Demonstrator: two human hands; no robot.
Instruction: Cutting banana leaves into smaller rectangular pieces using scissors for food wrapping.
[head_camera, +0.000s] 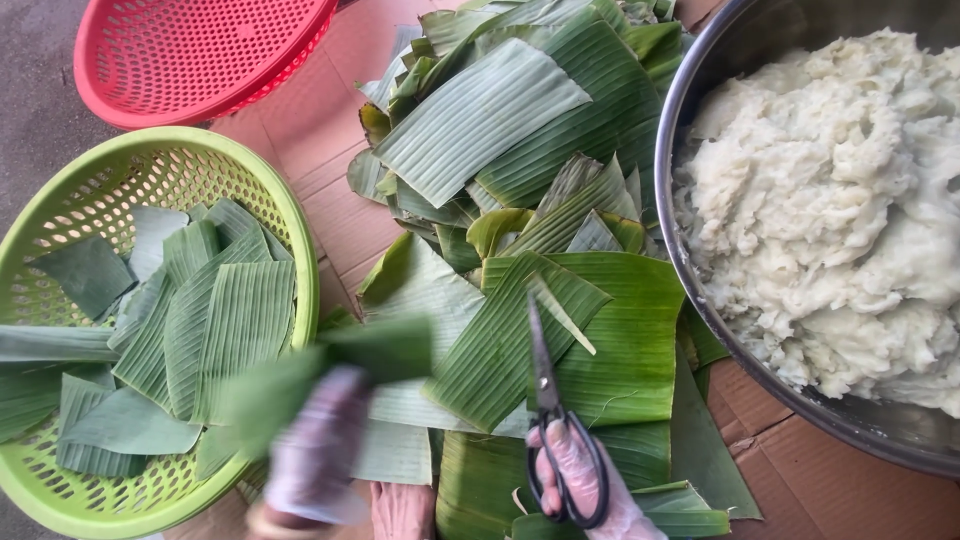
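1. Green plastic basket sits at the far left, with cut banana-leaf strips lying flat inside it.
2. Red plastic basket stands above it, just beyond the green rim.
3. Left hand, gloved and blurred, is closed on a leaf piece held over the green basket's right edge.
4. Loose stack of banana leaves covers the flattened cardboard in the middle, the nearest leaves overlapping.
5. Right hand, also gloved, has its fingers through the handles of black scissors; the blades are shut and point away over a broad leaf.
6. Steel bowl at the far right is heaped with white dough, its rim touching the leaves.
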